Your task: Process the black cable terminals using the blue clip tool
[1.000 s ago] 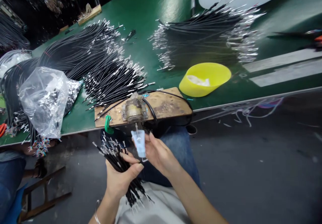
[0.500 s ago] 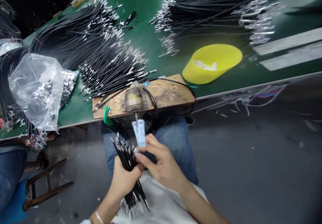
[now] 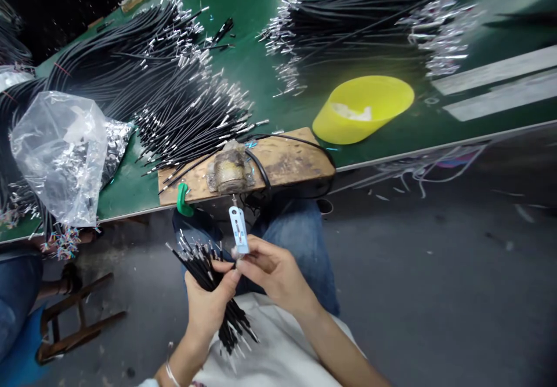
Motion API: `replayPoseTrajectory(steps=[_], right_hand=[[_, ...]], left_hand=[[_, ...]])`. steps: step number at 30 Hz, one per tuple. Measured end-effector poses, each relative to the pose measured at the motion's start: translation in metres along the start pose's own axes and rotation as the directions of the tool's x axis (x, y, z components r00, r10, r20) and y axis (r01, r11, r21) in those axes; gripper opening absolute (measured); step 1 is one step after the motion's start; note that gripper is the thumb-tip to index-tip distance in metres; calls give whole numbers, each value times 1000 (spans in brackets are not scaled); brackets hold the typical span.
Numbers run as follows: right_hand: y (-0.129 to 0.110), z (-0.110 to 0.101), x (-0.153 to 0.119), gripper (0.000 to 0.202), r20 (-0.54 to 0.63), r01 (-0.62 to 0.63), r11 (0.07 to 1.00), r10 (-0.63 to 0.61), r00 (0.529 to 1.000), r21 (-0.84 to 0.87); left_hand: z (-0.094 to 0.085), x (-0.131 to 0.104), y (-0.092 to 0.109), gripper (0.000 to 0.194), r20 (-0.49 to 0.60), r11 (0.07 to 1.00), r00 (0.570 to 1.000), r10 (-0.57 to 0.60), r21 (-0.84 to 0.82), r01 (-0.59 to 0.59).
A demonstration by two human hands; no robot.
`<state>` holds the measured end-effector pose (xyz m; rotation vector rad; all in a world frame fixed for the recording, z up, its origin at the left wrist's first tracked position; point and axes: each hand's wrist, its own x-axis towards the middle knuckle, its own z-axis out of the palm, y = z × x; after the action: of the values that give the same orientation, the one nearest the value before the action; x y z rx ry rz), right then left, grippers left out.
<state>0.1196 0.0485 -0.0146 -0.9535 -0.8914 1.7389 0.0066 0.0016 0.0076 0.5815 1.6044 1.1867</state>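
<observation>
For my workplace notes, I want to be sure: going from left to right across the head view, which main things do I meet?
Clear plastic bag → curved green piece → light-blue clip → yellow container → pale strips.

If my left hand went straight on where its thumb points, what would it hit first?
Probably your right hand: its fingertips sit just off the thumb of the left hand, which grips the black cables. Depth there is hard to judge.

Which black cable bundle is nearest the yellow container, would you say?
The right pile, just beyond the container; the left pile and the held bundle are farther.
</observation>
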Motion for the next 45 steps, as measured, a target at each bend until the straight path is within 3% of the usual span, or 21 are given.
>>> replayPoseTrajectory(steps=[2, 4, 6, 8, 10, 13, 15, 18, 21, 25, 26, 28, 30, 31, 33, 34, 35, 37, 39, 42, 45], right_hand=[[-2, -1, 0, 24, -14, 67, 996, -68, 998, -57], [0, 3, -1, 27, -77, 63, 997, -59, 995, 50], [4, 9, -2, 31, -60, -47, 965, 65, 996, 259], [7, 14, -3, 33, 58, -215, 879, 211, 976, 426], [9, 15, -3, 34, 153, -319, 811, 280, 948, 490], [7, 10, -2, 33, 143, -308, 827, 273, 951, 470], [3, 6, 0, 35, 62, -204, 903, 195, 979, 378], [-5, -2, 2, 36, -10, 43, 993, -42, 999, 109], [-10, -6, 3, 25, 16, 214, 970, -213, 977, -114], [-6, -2, 0, 25, -82, 260, 947, -279, 957, -188], [-5, 0, -1, 24, -125, 312, 919, -348, 929, -239], [-4, 2, -3, 19, -166, 462, 790, -559, 812, -403], [-6, 1, -3, 16, -109, 556, 660, -688, 717, -505], [-7, -1, -3, 15, -65, 571, 662, -678, 732, -485], [-9, -7, 0, 16, 24, 483, 825, -499, 867, -293], [-9, -10, 2, 20, 81, 359, 921, -350, 933, -149], [-10, -13, 5, 26, 156, 196, 981, -192, 969, -10], [-13, -19, 10, 37, 314, -124, 980, 71, 947, 153], [-18, -24, 15, 44, 414, -294, 947, 217, 884, 132], [-31, -27, 25, 46, 400, -314, 949, 297, 867, -22], [-45, -23, 36, 47, 223, -205, 975, 220, 950, -90]], left_hand=[[2, -1, 0, 17, -26, 1000, 999, 25, 14, -25], [6, -1, -3, 20, -20, 1000, 1000, -6, -12, 5], [9, -1, -7, 27, 24, 998, 998, -51, -45, 52], [11, 0, -8, 33, 84, 994, 993, -79, -63, 85], [12, 2, -7, 37, 139, 992, 986, -92, -68, 102], [10, 5, -2, 41, 206, 990, 972, -110, -66, 126], [10, 7, 1, 42, 235, 987, 964, -127, -67, 146], [10, 8, 3, 44, 246, 982, 958, -150, -73, 172], [12, 6, 3, 43, 240, 981, 957, -161, -69, 183], [14, 3, 1, 37, 197, 992, 974, -114, -39, 124], [14, 3, 1, 35, 184, 994, 978, -94, -30, 102], [15, 2, 0, 32, 177, 998, 982, -62, -17, 66], [15, 3, 0, 32, 205, 999, 978, -46, -9, 49], [15, 5, 0, 32, 228, 999, 973, -41, -5, 43], [14, 8, 1, 33, 270, 1000, 962, -26, -1, 27], [13, 10, 2, 33, 286, 1000, 958, -15, -2, 16], [12, 12, 2, 32, 298, 1000, 955, -1, -5, 3], [10, 15, 4, 30, 309, 1000, 951, 29, -15, -26], [9, 17, 5, 26, 306, 998, 950, 57, -25, -52], [7, 16, 7, 21, 262, 996, 961, 91, -29, -86], [4, 11, 7, 17, 204, 993, 972, 118, -26, -115]])
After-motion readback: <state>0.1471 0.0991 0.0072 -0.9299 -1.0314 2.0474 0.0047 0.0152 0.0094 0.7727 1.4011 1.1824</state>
